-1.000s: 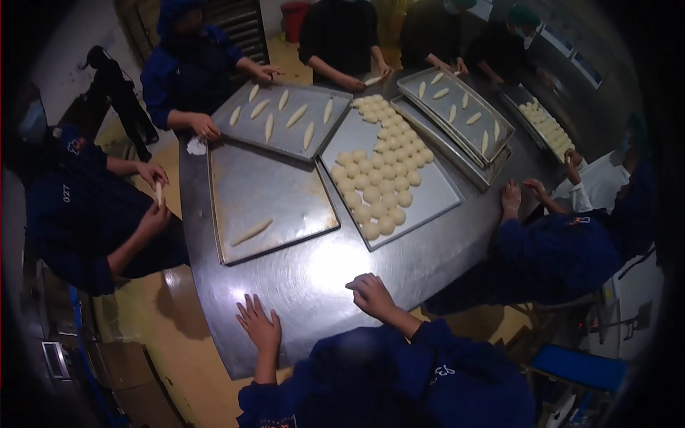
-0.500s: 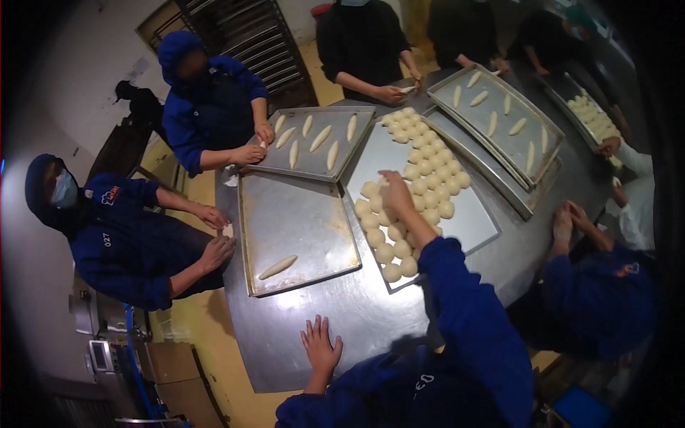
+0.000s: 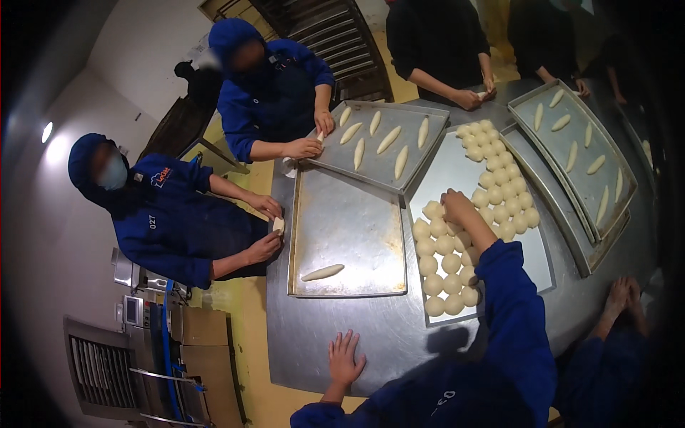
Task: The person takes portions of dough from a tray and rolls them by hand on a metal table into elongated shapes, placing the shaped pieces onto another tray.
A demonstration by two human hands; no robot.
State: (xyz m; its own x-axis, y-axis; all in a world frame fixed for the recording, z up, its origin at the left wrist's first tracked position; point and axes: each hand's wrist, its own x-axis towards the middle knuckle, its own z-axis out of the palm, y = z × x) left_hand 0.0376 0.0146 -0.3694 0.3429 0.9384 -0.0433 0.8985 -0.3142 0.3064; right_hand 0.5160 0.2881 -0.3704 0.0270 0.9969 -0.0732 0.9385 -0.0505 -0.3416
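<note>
Since the frame a second ago, the right hand (image 3: 461, 209) has moved from the bare table (image 3: 314, 335) to the dough balls (image 3: 451, 263); the left hand (image 3: 346, 362) remains on steel. Farthest left, a co-worker's hand (image 3: 265, 207) is at a dough piece (image 3: 278, 225). Directly ahead of the left hand lies a tray (image 3: 346, 235) bearing one roll (image 3: 322, 272). The left hand rests flat, fingers spread, holding nothing. Ahead and to its right, the dough balls sit on a sheet (image 3: 541, 264), many touching. One ball (image 3: 432, 210) lies just left of the right hand's bent fingers; whether they grip any dough cannot be determined. Dough is judged light, soft, possibly tacky and easily dented; hold low around the sides, lightly. Right of the right hand are stacked trays (image 3: 579, 187).
</note>
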